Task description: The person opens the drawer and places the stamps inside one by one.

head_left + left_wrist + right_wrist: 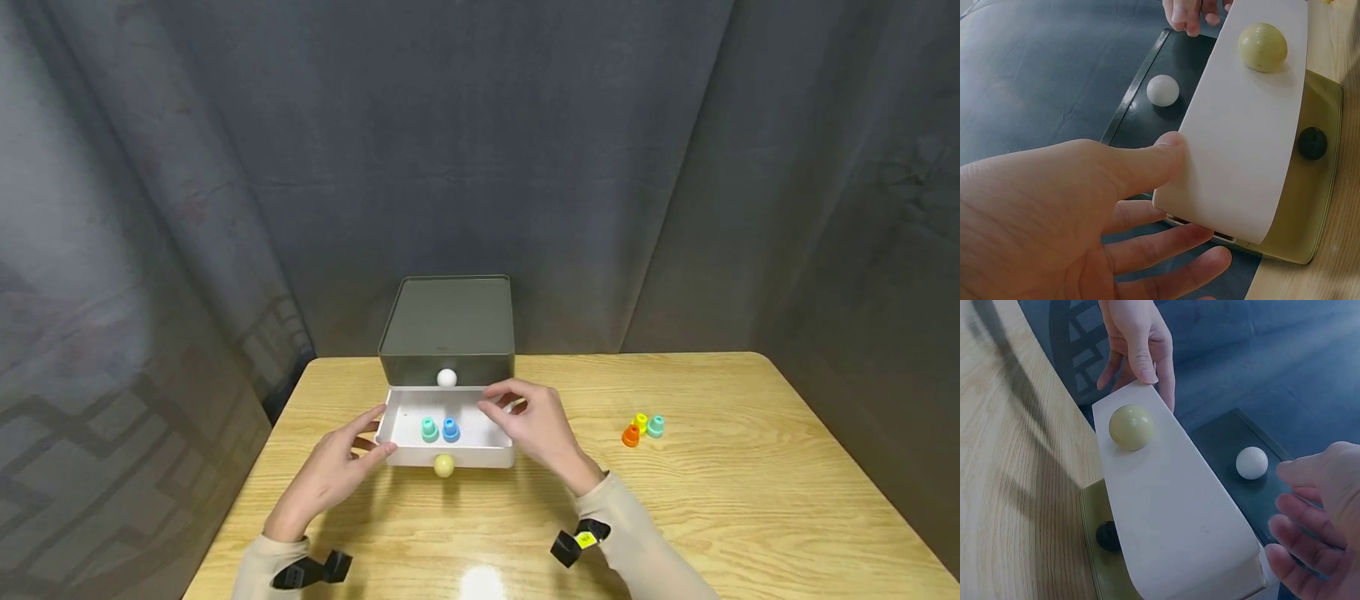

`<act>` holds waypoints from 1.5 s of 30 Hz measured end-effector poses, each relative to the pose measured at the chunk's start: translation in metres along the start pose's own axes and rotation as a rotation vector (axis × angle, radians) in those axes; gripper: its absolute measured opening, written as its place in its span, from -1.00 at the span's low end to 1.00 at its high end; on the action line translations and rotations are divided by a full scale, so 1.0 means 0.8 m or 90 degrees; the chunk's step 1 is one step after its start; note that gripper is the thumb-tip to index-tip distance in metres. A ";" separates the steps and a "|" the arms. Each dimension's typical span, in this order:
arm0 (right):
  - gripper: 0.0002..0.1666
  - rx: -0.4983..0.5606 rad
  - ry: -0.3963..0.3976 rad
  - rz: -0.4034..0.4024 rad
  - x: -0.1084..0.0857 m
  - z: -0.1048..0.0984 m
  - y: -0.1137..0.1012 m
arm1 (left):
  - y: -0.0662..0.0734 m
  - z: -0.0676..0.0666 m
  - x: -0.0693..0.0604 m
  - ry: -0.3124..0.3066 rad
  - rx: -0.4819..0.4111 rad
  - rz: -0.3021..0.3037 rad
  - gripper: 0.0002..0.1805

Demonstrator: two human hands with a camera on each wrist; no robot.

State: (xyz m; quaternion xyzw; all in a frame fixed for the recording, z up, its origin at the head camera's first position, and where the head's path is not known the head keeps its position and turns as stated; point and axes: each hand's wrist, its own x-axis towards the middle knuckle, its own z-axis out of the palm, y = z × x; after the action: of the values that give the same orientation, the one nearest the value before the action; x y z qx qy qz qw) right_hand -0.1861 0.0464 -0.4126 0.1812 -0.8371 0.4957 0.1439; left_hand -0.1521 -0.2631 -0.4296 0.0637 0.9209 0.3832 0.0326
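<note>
Two small cones, a green cone (429,430) and a blue cone (451,430), stood upright side by side on the floor of the white drawer (405,457), just behind its front wall. The drawer was extended from the front of a dark cabinet (450,312), toward the person, with its yellow knob (444,465) facing outward. A white knob (447,377) projected from the cabinet above the drawer; below it, an olive panel (1319,206) carried a black knob (1312,143). The left hand (330,471) was positioned at the drawer's left end: thumb on the front corner, remaining fingers spread and nearly straight beside the left wall, with no tight clasp; how firmly it pressed could not be told. The right hand (536,419) was located over the drawer's right end, fingers slightly bent, thumb and forefinger apart, and gripped nothing; whether its lower fingers touched the rim could not be told. To the right, well apart from the drawer, an orange cone (631,437), a yellow cone (641,422) and a teal cone (656,427) were grouped closely on the wooden table (720,500). Behind the cabinet hung a dark curtain (480,167). Each sleeve carried a black wrist camera (566,548).
</note>
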 end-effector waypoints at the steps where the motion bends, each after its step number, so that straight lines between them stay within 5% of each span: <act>1: -0.87 0.004 0.006 0.006 -0.001 -0.001 0.001 | 0.000 0.000 0.000 0.000 -0.002 0.002 -0.25; 22: -0.85 0.021 0.105 0.100 -0.035 -0.036 0.032 | 0.003 0.001 -0.001 -0.003 0.004 0.002 -0.25; 36: -0.85 0.005 0.112 0.141 -0.062 -0.047 0.064 | 0.005 0.002 -0.002 0.001 0.015 -0.008 -0.25; 41: -0.86 0.015 0.117 0.159 -0.068 -0.050 0.072 | 0.010 0.000 -0.005 0.044 0.053 0.032 -0.32; 45: -0.88 0.013 0.120 0.169 -0.074 -0.053 0.079 | 0.017 0.000 -0.009 0.134 0.097 0.103 -0.40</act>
State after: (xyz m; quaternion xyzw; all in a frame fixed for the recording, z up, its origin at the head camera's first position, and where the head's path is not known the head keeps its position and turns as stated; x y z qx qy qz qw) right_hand -0.1586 0.1210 -0.4672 0.0230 -0.8316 0.5334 0.1529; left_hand -0.1439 -0.2545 -0.4198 0.0996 0.9376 0.3179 -0.0999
